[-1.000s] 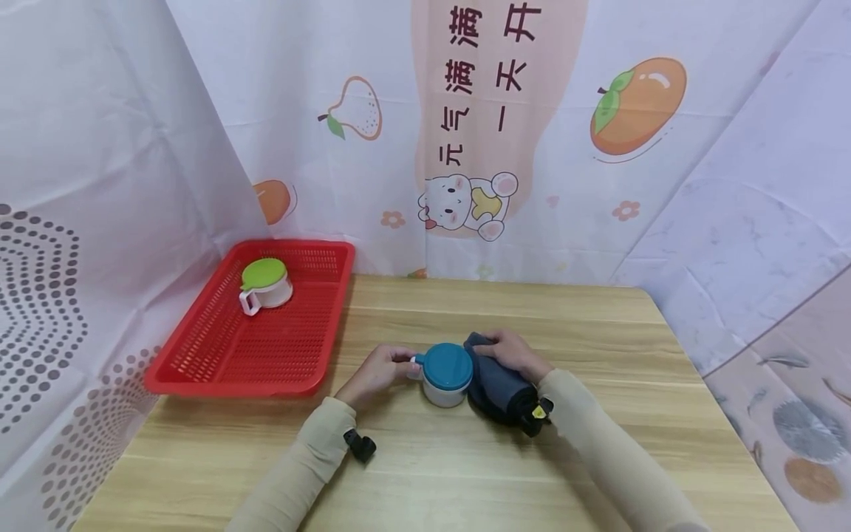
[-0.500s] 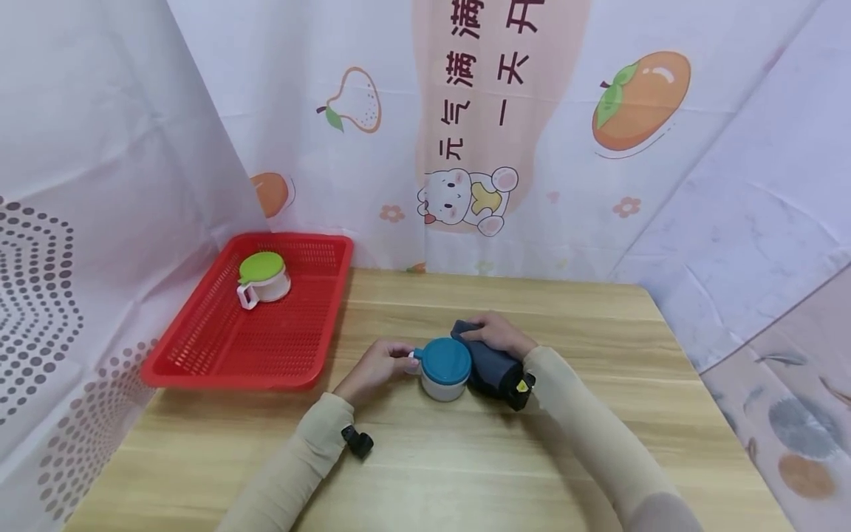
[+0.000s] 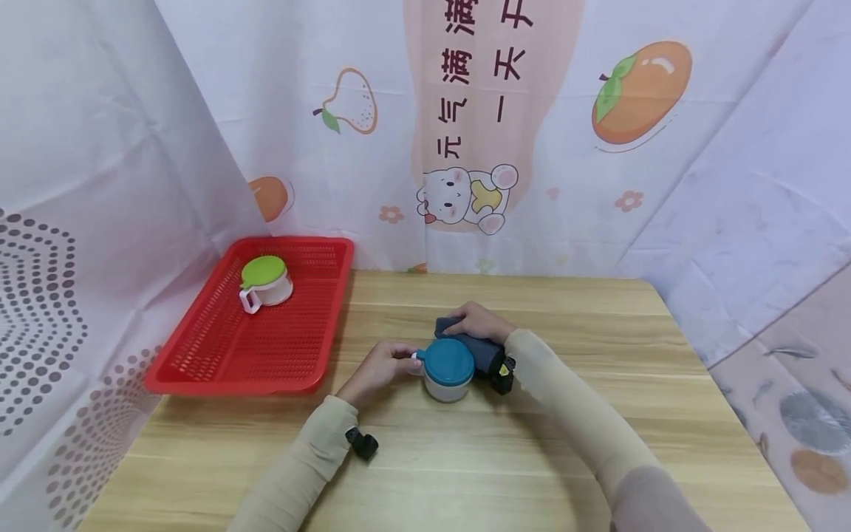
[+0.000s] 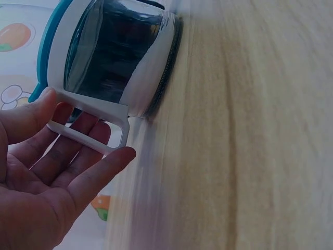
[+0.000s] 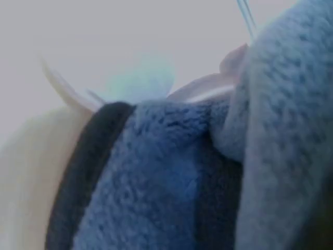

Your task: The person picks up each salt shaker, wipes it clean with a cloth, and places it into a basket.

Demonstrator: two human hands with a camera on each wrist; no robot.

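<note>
Jar [image 3: 448, 369], teal lid on, upright on wooden table [image 3: 425, 473], right of red basket [image 3: 233, 387]; left hand [image 3: 380, 369] holds its white handle [image 4: 85, 138] between thumb and fingers; right hand [image 3: 480, 323] grips dark blue-grey cloth [image 3: 480, 353] close against jar's far right side, contact unclear; green-lidded jar [image 3: 269, 286] inside basket

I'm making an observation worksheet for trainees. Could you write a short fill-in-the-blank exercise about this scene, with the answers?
1. The right hand grips a dark cloth, while the blue-lidded jar is held by the ____ hand.
2. That jar is held by its white ____.
3. The perforated basket is coloured ____.
4. Inside the basket, the other jar has a lid coloured ____.

Missing words: left; handle; red; green.
</note>
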